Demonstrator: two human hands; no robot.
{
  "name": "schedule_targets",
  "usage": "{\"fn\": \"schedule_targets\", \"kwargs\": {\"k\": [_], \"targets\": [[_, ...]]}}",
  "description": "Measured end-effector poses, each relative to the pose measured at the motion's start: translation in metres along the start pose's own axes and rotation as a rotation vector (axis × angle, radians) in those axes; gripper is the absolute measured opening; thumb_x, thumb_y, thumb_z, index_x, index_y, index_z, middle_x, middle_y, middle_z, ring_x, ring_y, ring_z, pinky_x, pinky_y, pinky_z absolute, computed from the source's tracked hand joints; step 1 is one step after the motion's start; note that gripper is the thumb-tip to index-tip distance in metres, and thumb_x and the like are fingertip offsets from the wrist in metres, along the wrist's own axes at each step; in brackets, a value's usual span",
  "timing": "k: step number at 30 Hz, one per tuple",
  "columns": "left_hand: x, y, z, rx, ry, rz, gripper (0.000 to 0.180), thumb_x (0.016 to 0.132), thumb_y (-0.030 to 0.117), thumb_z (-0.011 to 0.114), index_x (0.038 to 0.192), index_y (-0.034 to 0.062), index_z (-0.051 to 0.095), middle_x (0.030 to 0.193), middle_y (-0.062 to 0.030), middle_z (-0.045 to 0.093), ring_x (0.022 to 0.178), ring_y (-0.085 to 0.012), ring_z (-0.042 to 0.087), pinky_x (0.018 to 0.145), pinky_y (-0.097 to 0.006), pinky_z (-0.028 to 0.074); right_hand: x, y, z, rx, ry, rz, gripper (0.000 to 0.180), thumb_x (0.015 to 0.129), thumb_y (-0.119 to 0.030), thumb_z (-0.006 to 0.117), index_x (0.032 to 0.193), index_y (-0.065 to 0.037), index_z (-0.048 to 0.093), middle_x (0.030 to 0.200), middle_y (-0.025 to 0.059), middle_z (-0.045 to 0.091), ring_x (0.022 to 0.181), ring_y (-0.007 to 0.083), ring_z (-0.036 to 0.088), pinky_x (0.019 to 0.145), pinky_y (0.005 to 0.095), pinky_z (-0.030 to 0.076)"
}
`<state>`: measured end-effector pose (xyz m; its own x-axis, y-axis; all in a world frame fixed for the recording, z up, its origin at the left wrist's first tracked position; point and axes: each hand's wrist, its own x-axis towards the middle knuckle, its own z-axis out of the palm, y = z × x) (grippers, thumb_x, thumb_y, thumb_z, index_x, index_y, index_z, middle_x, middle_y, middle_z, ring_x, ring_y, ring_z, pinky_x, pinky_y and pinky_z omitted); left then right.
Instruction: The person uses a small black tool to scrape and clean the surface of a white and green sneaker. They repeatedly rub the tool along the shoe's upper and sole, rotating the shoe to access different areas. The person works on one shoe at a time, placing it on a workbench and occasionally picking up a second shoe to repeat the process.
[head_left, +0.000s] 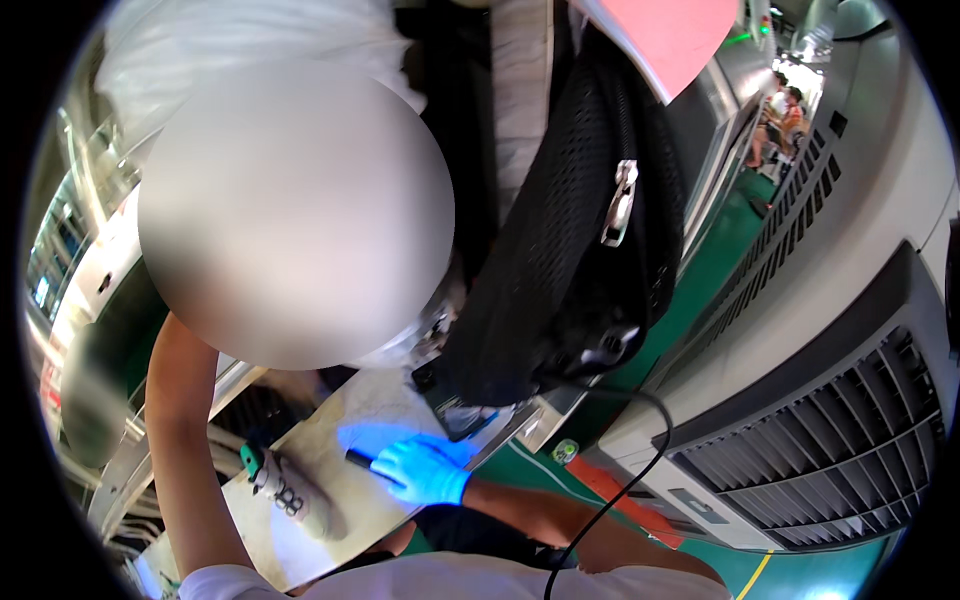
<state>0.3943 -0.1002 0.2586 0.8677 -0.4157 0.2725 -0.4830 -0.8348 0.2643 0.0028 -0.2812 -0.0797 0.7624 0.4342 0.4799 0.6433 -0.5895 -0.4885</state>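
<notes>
Black mesh fabric bag [560, 250] with a silver zip pull [620, 203] fills the upper middle close to the camera, beside a blurred pale grey round patch [295, 215]. Of the two hands, the right, in a bright blue glove [425, 470], closes its fingers on a slim black rod-shaped tool [359, 460] above the pale, stained desk [365, 510]. The tool's long axis slants from upper left to lower right; its exposed end points left and slightly up, away from the wrist, while the other end is covered by the glove. Blue light falls on the desk just beyond the fingers.

Near the tool, on its left, is a white rounded object with a green end and dark looping marks [287, 497], its green end toward the upper left; bottle or shoe, I cannot tell. The bare left forearm [185, 420] runs up behind the blurred patch, which hides the left hand, so its grip cannot be told. One dark flat item [455, 412] is partly covered by the bag.
</notes>
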Motion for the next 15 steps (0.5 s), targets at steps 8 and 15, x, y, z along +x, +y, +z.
{"fn": "schedule_targets", "kwargs": {"k": [8, 15], "targets": [[0.071, -0.025, 0.052, 0.304, -0.113, 0.067, 0.047, 0.097, 0.013, 0.077, 0.142, 0.0023, 0.068, 0.138, -0.0196, 0.073, 0.128, -0.0377, 0.068, 0.111, -0.045, 0.053, -0.010, 0.015, 0.013, 0.142, 0.078, 0.077, 0.036, 0.092, -0.015, 0.070, 0.125, -0.003, 0.068, 0.114, 0.0135, 0.067, 0.111, 0.0331, 0.065, 0.100, 0.0484, 0.053], [0.093, -0.036, 0.075, 0.404, -0.118, 0.150, 0.043, 0.096, 0.013, 0.077, 0.137, 0.0034, 0.070, 0.132, -0.0191, 0.074, 0.121, -0.0383, 0.070, 0.106, -0.046, 0.055, -0.020, 0.032, 0.045, 0.197, 0.123, 0.164, 0.041, 0.091, -0.010, 0.073, 0.130, -0.001, 0.066, 0.121, 0.0142, 0.065, 0.114, 0.0348, 0.065, 0.103, 0.0486, 0.054]]}}
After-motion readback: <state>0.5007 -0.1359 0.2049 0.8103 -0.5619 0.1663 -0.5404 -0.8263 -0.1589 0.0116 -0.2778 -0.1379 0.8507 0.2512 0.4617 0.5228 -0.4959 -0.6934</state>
